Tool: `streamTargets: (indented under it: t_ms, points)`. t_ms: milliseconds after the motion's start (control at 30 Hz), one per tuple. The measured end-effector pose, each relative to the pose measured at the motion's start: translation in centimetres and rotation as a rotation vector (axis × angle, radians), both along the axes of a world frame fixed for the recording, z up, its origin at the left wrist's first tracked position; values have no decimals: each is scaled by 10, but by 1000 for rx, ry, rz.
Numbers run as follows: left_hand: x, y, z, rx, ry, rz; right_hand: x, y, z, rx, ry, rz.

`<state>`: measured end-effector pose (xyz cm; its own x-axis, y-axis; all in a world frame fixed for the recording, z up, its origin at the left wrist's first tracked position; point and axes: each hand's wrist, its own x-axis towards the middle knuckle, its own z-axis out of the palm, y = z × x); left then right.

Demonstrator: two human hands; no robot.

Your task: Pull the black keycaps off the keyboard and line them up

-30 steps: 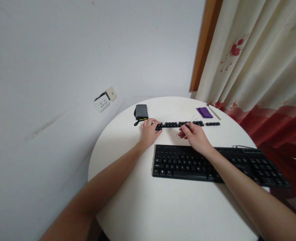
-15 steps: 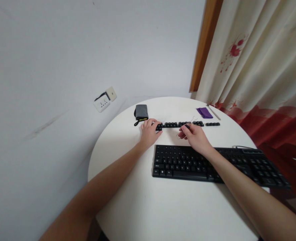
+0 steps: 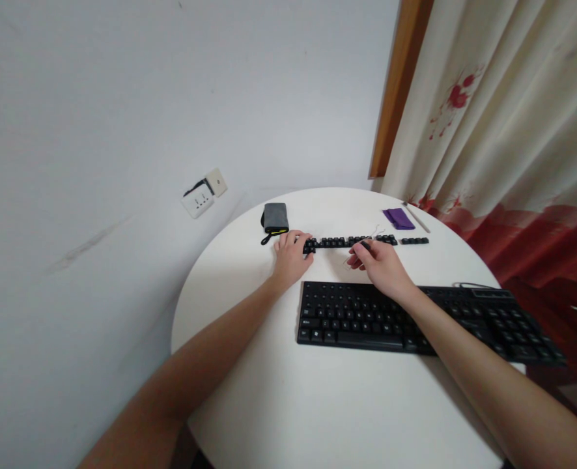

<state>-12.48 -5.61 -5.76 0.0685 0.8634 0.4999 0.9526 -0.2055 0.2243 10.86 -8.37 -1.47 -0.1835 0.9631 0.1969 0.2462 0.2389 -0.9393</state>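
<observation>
A row of loose black keycaps (image 3: 340,242) lies across the far part of the round white table (image 3: 318,404). My left hand (image 3: 291,256) rests at the row's left end, fingers curled over the first keycaps. My right hand (image 3: 379,264) is near the middle of the row, fingertips pinched on a dark keycap, with a thin wire tool (image 3: 348,261) showing under the fingers. A black keyboard (image 3: 415,319) lies just in front of both hands.
A grey pouch (image 3: 275,218) with a black strap sits at the back left of the table. A purple cloth (image 3: 398,218) and a thin stick (image 3: 418,218) lie at the back right. A short separate group of keycaps (image 3: 414,241) lies right of the row. Curtain on the right.
Almost nothing differs. My right hand's fingers have shifted slightly over the keycap row; my left hand has stayed in place.
</observation>
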Motion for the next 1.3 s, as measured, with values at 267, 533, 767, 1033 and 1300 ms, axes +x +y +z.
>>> streamTargets:
  t_ms: [267, 533, 767, 1033, 1300]
  points:
    - [-1, -1, 0, 21, -27, -21, 3, 1, -2, 21, -8, 22]
    - [7, -15, 18, -46, -173, -399, 18, 1, 13, 223, -308, 117]
    - [29, -47, 32, -268, -157, -825, 36, -7, 33, 164, -312, 425]
    - [37, -51, 27, -398, -143, -928, 32, -13, 31, -97, -216, 624]
    - [39, -50, 24, -360, -86, -929, 33, -21, 31, -110, -290, 786]
